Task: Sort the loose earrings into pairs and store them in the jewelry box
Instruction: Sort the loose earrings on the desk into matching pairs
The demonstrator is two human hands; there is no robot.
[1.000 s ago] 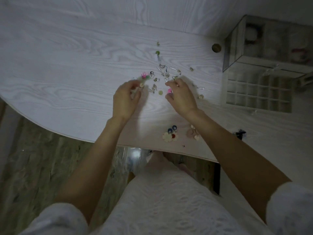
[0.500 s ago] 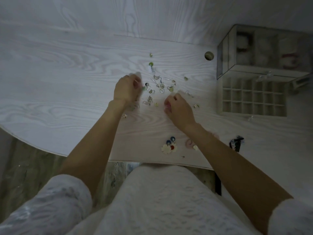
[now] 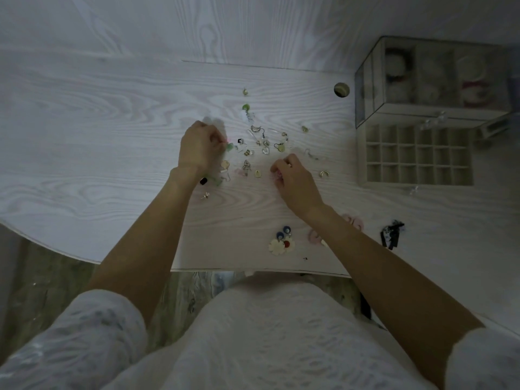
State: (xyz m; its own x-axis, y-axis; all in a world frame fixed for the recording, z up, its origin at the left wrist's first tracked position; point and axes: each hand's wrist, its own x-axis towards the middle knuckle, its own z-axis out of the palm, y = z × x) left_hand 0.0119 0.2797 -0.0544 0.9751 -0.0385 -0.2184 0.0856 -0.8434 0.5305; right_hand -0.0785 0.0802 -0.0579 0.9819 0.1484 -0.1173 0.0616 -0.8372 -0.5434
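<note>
I saw my left hand (image 3: pixel 200 149) with fingers curled, pinching a small pink-and-green earring (image 3: pixel 229 144) at the left edge of the loose earrings (image 3: pixel 261 144) scattered mid-table (image 3: pixel 112 114). My right hand (image 3: pixel 294 180) was curled too, pinching a pink earring (image 3: pixel 277 174) at its fingertips. The jewelry box (image 3: pixel 422 108) stood well apart to the right, its divided drawer (image 3: pixel 416 156) pulled out.

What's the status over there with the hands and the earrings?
Left hand pinching a pink-green earring; right hand pinching a pink one. Loose earrings scattered between them. Jewelry box open, tray compartments look empty. Nothing in the way.
</note>
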